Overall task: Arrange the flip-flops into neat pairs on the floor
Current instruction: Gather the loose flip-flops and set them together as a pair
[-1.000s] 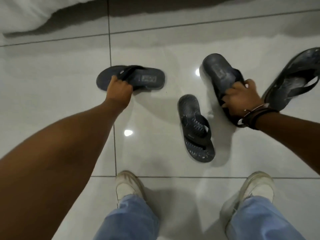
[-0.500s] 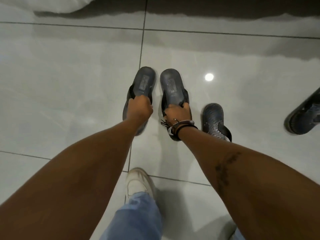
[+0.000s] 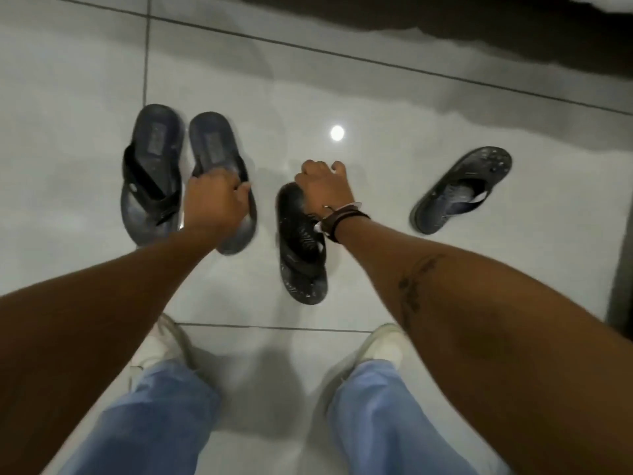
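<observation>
Two dark flip-flops lie side by side on the glossy tiled floor, the left one (image 3: 150, 173) free and the right one (image 3: 214, 145) under my left hand (image 3: 212, 204), whose fingers curl around its strap. A patterned black flip-flop (image 3: 301, 258) lies between my feet and the pair, pointing away from me. My right hand (image 3: 323, 186), fingers curled, covers its far end; whether it grips the sole is hidden. A fourth flip-flop (image 3: 459, 192) rests at an angle further right, apart from both hands.
My white shoes (image 3: 164, 341) (image 3: 383, 344) and blue jeans fill the lower view. A dark shadowed band runs along the top, with a white fabric edge (image 3: 613, 3) at the top right. A dark upright surface (image 3: 621, 262) borders the right edge.
My right hand left the second flip-flop and moved right over the patterned one. My left hand shifted from the first flip-flop to the second. The pair now lies side by side.
</observation>
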### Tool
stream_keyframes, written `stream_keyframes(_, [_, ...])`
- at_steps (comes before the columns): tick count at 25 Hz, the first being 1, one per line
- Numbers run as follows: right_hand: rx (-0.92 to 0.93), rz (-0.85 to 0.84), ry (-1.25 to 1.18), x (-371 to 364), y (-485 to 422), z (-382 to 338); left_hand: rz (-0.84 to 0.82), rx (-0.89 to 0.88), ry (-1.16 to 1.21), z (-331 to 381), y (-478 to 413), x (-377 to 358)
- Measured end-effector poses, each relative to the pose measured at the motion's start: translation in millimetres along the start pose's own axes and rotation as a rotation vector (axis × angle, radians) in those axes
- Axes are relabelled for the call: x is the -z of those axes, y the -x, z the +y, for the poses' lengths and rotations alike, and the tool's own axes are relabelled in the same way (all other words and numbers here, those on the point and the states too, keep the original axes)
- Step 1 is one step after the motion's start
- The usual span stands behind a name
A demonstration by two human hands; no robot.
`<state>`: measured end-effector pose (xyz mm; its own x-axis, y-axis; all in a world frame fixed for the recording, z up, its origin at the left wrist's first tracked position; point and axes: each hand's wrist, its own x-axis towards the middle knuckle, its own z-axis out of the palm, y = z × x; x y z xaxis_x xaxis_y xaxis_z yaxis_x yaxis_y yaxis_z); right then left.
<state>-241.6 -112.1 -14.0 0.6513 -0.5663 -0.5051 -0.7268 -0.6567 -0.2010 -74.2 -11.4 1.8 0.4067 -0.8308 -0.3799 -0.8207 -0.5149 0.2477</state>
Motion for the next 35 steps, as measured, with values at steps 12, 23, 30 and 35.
stream_keyframes(12, [0.053, -0.444, 0.964, -8.3, 113.1, 304.4, -0.427, 0.124, -0.330, 163.1, 62.4, -122.4])
stream_keyframes(23, [-0.465, -0.083, -0.104, -65.8, 129.6, 211.5, -0.407, 0.039, -0.042, 230.3, 38.9, -115.0])
stream_keyframes(30, [-0.491, -0.023, -0.254, -95.1, 110.8, 165.4, -0.418, -0.107, -0.081, 258.1, 36.6, -133.3])
stream_keyframes(35, [-0.464, 0.112, -0.221, -66.9, 113.0, 151.5, -0.293, -0.106, 0.221, 241.7, 40.8, -112.6])
